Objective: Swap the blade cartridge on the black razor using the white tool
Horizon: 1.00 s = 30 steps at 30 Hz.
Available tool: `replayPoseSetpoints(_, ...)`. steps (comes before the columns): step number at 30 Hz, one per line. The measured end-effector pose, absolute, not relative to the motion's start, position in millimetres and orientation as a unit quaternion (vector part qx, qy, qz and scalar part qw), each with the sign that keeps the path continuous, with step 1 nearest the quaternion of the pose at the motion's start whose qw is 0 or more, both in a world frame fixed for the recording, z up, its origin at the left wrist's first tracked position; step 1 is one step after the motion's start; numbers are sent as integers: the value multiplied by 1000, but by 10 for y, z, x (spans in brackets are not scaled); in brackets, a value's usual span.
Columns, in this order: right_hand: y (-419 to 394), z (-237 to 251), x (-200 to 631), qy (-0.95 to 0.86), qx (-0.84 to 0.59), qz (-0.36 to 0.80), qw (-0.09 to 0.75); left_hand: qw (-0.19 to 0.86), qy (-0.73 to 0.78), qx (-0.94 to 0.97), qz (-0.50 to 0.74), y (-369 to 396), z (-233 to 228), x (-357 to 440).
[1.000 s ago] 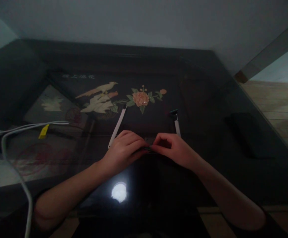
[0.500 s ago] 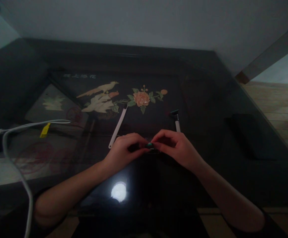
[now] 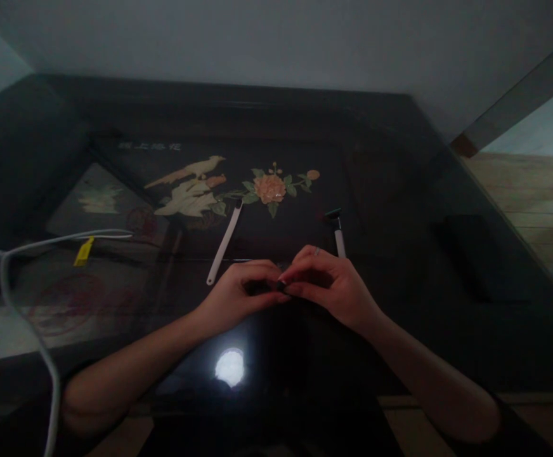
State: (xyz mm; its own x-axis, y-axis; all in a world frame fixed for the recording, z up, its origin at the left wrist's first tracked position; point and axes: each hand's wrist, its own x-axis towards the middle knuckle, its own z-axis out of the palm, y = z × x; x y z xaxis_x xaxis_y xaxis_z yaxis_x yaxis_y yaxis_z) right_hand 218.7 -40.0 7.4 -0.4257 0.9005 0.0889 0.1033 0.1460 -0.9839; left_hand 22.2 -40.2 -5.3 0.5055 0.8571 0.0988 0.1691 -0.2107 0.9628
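Observation:
My left hand (image 3: 243, 292) and my right hand (image 3: 328, 282) meet over the table near its front edge. Between their pinched fingertips is a small dark razor head (image 3: 281, 286), mostly covered by the fingers. Just beyond my right hand lies a razor (image 3: 340, 238) with a pale handle and a dark green-edged head. A pale razor handle (image 3: 224, 244) with a black tip and no head slants on the table beyond my left hand. My right hand wears a ring.
The glossy black table (image 3: 400, 355) bears an inlaid bird and flower picture (image 3: 269, 188). At left run a white cable (image 3: 29, 324) and a yellow tag (image 3: 84, 252). A dark flat object (image 3: 483, 257), hard to make out, lies at right.
The razor head has turned between my fingertips, its green part no longer showing. My right fingers have shifted slightly left over it. The view has moved a little.

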Motion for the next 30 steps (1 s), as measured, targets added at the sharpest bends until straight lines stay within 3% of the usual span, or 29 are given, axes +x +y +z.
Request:
replayPoseSetpoints(9,-398,44,2178,-644,-397,532,380,499,376,713,319,-403,-48,225)
replayPoseSetpoints(16,-352,71,2218,-685,-456,451,346,315,399,792,338,-377,-29,155)
replayPoseSetpoints(22,-376,77,2186,-721,-443,430,315,233,358,861,275,-390,-80,170)
replayPoseSetpoints(30,-351,79,2229,-719,-457,393,347,268,411,830,265,-374,-81,186)
